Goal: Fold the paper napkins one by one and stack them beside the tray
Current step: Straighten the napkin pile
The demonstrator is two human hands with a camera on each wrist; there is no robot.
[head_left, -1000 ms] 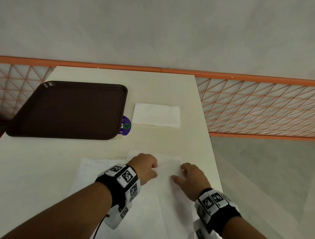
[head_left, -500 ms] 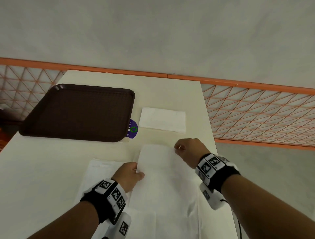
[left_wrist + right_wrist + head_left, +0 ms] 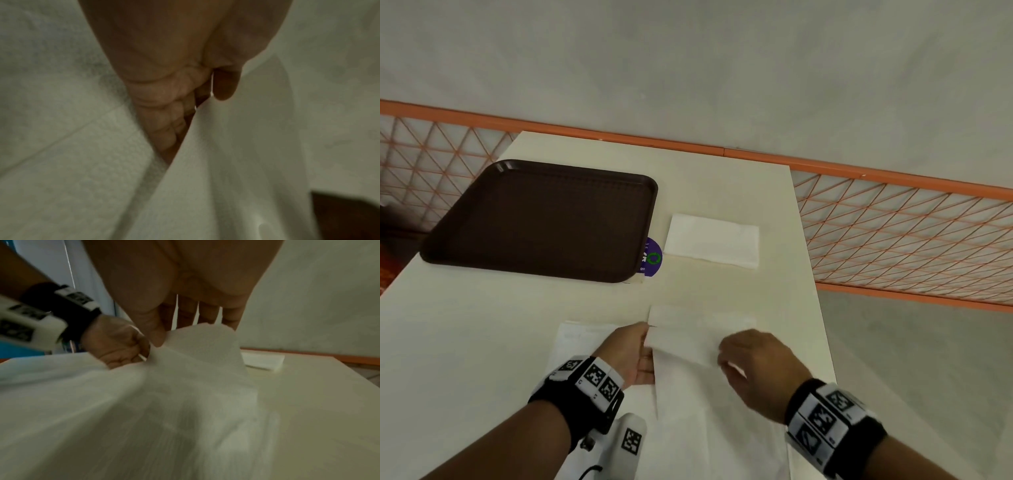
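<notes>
Cream tabletop (image 3: 482,342) runs out ahead of me toward an orange lattice railing (image 3: 893,233) and a grey wall. On it lies the dark brown rectangular plastic tray (image 3: 541,219), and I place everything by that tray. Just to its right, past a small purple round sticker (image 3: 652,257) peeking from under its corner, sits the stack of folded white paper napkins (image 3: 712,241).

Nearer to me than the tray, I hold the white paper napkin (image 3: 688,342) I am working on. My left hand (image 3: 631,353) pinches its left edge, thumb on top and curled fingers (image 3: 164,116) beneath. My right hand (image 3: 753,363) has the sheet between thumb and fingers, which look fairly straight in the right wrist view; the far part of the sheet arches up over them. Beneath lies the flat pile of unfolded white napkins (image 3: 585,339).

I judge I am midway through the fold: the far half is being doubled toward me and the crease is not yet pressed. Next I need both edges brought down level so the corners meet, then a flat stroke along the fold. After that the napkin goes beyond, to the stack right of the tray. Thin paper will skew or tear if my hands pull unevenly.
</notes>
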